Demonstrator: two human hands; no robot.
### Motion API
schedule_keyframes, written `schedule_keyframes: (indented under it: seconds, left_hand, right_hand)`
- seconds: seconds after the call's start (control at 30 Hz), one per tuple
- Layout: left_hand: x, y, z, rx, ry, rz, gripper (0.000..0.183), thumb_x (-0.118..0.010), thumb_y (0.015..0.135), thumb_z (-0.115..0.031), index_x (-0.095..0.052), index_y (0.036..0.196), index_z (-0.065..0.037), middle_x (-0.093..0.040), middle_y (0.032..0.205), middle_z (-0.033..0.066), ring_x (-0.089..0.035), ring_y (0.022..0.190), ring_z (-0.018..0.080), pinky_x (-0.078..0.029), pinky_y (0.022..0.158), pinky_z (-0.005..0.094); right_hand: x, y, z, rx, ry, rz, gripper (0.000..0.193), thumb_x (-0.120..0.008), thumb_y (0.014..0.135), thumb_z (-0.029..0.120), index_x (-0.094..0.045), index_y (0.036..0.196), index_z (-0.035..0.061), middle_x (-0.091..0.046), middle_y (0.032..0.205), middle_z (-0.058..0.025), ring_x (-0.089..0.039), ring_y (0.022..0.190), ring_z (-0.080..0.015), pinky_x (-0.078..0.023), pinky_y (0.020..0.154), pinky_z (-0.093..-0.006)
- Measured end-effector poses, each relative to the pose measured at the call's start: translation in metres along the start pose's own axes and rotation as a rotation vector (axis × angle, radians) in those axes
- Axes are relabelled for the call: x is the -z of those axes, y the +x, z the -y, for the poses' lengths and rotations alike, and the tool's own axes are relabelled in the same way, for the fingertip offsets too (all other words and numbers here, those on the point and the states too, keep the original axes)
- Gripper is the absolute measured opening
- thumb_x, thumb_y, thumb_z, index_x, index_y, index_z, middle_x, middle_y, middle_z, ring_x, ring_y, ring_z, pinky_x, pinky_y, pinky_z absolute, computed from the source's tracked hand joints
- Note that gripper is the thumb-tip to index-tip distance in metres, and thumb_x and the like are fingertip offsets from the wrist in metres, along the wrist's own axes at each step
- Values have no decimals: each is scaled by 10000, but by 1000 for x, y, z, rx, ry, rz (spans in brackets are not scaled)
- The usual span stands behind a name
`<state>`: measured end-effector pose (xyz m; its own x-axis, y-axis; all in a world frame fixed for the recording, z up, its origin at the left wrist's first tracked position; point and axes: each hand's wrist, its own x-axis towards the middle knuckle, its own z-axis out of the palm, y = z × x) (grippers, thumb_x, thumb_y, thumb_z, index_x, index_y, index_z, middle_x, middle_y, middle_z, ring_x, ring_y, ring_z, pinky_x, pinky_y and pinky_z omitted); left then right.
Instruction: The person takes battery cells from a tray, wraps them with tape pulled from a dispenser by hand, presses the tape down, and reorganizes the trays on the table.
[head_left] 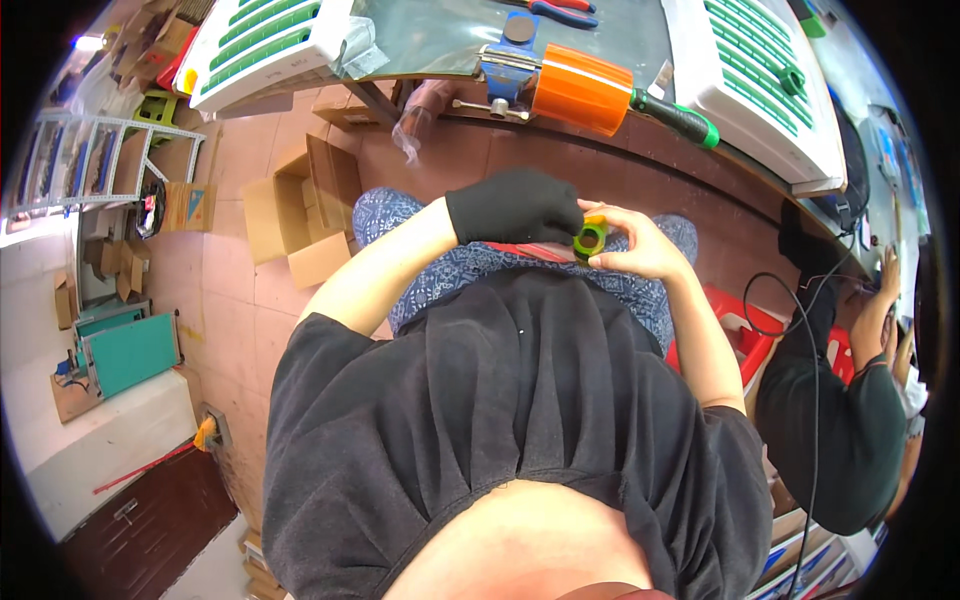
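Note:
Over my lap, my left hand (520,205) in a black glove is closed like a fist, its fingertips turned away, so what they hold is hidden. Beside it my bare right hand (640,243) grips a small yellow-green ring (577,243) between thumb and fingers; its round hole faces me. Both hands nearly meet at the ring. Below the gloved hand a red-and-whitish strip (535,250) lies across my patterned trousers; its kind is unclear.
On the bench edge ahead, a blue vise (510,75) stands by an orange cylinder (583,90) with a black-and-green handle (675,118). White trays with green slats (265,45) flank it; pliers (563,12) lie between. An open cardboard box (305,205) sits on the floor. A co-worker (840,430) is at right.

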<state>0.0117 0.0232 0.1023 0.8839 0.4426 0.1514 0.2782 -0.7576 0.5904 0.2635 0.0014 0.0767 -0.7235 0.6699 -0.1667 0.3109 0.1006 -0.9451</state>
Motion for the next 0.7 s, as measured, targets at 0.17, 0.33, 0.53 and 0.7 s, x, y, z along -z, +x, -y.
schedule_keyframes:
  seconds: [0.17,0.33,0.53,0.7]
  left_hand:
    - [1,-1,-6,36,-108,-83,181,-653,811,-207,-663,934,-74,-608,835,93,-599,779,284,-479,692,379]
    - [-7,0,-5,92,-150,-144,204,-682,794,-221,-661,908,-53,-611,827,107,-608,735,283,-476,658,373]
    - [-16,-3,2,163,-212,-270,232,-710,774,-241,-664,899,-51,-607,805,100,-595,700,264,-473,641,350]
    - [-17,0,-6,198,-190,-311,203,-709,771,-219,-675,892,-60,-616,803,87,-597,693,232,-470,630,328]
  right_hand:
    - [0,3,5,-21,-60,-61,502,-770,688,226,-610,1119,25,-504,1332,-214,-407,1315,-293,-214,1132,-425]
    - [-6,10,6,12,-148,-104,473,-760,686,243,-616,1081,25,-562,1256,-205,-429,1297,-311,-184,1146,-464]
    - [-9,16,7,68,-299,-183,427,-745,673,248,-627,1028,42,-626,1120,-185,-479,1255,-307,-190,1144,-498]
    - [-13,18,0,43,-383,-290,414,-749,653,250,-628,1004,65,-638,1091,-149,-496,1240,-284,-203,1140,-501]
